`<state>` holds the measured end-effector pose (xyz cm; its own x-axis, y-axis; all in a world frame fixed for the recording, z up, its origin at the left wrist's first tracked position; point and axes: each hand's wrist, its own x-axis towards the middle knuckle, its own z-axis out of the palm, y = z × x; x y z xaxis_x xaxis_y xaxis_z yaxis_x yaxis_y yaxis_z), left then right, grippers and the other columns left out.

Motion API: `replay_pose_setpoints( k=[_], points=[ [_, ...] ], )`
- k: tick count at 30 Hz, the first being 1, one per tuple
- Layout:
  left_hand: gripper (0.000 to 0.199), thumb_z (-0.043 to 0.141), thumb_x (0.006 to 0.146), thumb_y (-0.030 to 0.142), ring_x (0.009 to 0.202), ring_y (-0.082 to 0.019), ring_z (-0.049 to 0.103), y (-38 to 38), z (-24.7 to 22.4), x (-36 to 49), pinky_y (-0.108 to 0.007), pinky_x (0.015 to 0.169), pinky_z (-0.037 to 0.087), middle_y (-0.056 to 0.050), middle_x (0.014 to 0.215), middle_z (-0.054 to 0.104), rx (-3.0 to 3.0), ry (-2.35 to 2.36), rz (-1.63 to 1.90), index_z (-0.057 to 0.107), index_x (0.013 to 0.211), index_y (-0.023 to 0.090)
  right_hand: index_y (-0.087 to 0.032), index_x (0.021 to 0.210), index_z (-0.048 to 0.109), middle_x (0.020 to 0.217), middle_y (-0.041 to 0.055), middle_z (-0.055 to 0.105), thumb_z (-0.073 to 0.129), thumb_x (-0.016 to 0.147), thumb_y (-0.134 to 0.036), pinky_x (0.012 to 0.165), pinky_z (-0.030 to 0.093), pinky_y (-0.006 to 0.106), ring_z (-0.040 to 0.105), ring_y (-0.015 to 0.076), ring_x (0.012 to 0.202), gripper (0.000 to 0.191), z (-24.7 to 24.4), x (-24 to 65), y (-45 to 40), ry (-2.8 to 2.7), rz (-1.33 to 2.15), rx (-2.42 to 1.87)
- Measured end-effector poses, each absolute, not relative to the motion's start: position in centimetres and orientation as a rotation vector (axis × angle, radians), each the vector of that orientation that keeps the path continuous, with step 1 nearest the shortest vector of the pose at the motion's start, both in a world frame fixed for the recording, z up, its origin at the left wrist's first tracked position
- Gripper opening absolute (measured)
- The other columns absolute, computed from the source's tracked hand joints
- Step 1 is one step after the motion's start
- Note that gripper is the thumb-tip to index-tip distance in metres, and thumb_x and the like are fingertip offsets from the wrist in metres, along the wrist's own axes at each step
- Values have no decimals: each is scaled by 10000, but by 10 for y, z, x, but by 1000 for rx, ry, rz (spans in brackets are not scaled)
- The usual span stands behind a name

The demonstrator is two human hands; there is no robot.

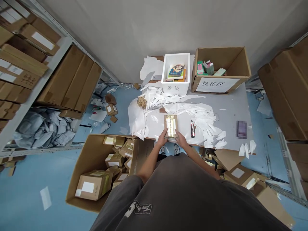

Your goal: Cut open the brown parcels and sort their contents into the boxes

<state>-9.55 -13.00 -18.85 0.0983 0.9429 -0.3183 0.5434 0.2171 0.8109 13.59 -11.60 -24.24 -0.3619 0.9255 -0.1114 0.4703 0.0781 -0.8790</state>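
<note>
Between my two hands is a small cardboard box (171,124) with shiny tape and a white label on its top, near the front edge of the table. My left hand (163,137) grips its lower left corner, fingers closed on the side. On the lower right corner, my right hand (180,138) holds it the same way. A red and black box cutter (192,129) lies on the table to the right of the box. White paper strips (204,120) are heaped beyond and right of the cutter.
A white bin (176,88) with books and a carton (218,84) with small boxes stand at the back. At my left, a large carton (79,178) holds several parcels. Shelves (56,61) rise at left. Opened cardboard (231,158) lies low on the right.
</note>
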Motion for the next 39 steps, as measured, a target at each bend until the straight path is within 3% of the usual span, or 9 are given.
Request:
replay_pose_setpoints(
  k=[4,6,9,13,19,26,31,34,39],
  points=[
    [683,670,1008,483,1457,-334,596,-109,-167,-103,-509,1191,532,-91,1614,607,1356,1634,730,526,1643,275,-298,1684,465,1418,97,743,527,1061,-471,1108,582,536,719,345,1287,649,-208,139,-82,-1764,1227,-1471],
    [743,653,1019,548,1460,-340,595,-94,-158,-107,-504,1175,540,-88,1619,604,1313,1611,820,455,1690,298,-290,1714,407,1384,104,761,537,1064,-515,1069,606,512,733,342,1267,700,-194,135,-61,-1669,1199,-1495],
    [933,681,990,553,1542,-349,511,-69,-157,-110,-512,1232,476,-108,1738,451,1274,1490,805,247,1772,286,-266,1702,426,1453,111,726,558,1040,-525,1083,596,503,705,343,1319,723,-186,123,-33,-1658,1170,-1511],
    [872,659,985,541,1666,-338,304,-36,-169,-110,-497,1356,272,-115,1802,324,1339,1377,705,353,1738,225,-228,1585,586,1516,118,684,484,1052,-505,1154,537,515,676,342,1352,610,-189,114,-15,-1758,1122,-1574],
    [797,604,1017,593,1709,-321,155,-26,-181,-120,-495,1356,259,-124,1827,245,1425,1245,649,433,1697,215,-232,1643,516,1466,127,713,466,1065,-555,1064,581,502,736,346,1219,664,-190,115,-31,-1765,1116,-1684],
    [809,616,1037,570,1714,-313,127,-50,-182,-137,-501,1365,237,-115,1851,153,1567,1260,639,366,1729,236,-248,1698,437,1733,113,448,493,1056,-546,1258,441,525,439,309,1596,710,-195,103,-67,-1691,1084,-1593],
    [971,849,883,558,1656,-403,312,-51,-175,-149,-482,1233,487,-88,1865,57,1683,1114,511,411,1712,308,-266,1713,412,1761,110,394,718,875,-392,1285,399,574,269,340,1678,901,-193,108,-83,-1766,1167,-1556],
    [844,815,920,554,1578,-392,461,-42,-166,-151,-462,1171,548,-61,1848,191,1642,1175,547,496,1665,319,-246,1713,414,1746,109,421,655,927,-399,1327,342,551,318,325,1660,837,-181,102,-74,-1679,1107,-1561],
    [798,648,1037,569,1336,-338,689,-11,-162,-150,-448,1111,567,-85,1640,586,1421,1490,684,351,1737,325,-243,1759,302,1702,128,492,507,1061,-534,1187,527,484,631,301,1414,784,-164,84,-26,-1536,1107,-1587]
  ],
)
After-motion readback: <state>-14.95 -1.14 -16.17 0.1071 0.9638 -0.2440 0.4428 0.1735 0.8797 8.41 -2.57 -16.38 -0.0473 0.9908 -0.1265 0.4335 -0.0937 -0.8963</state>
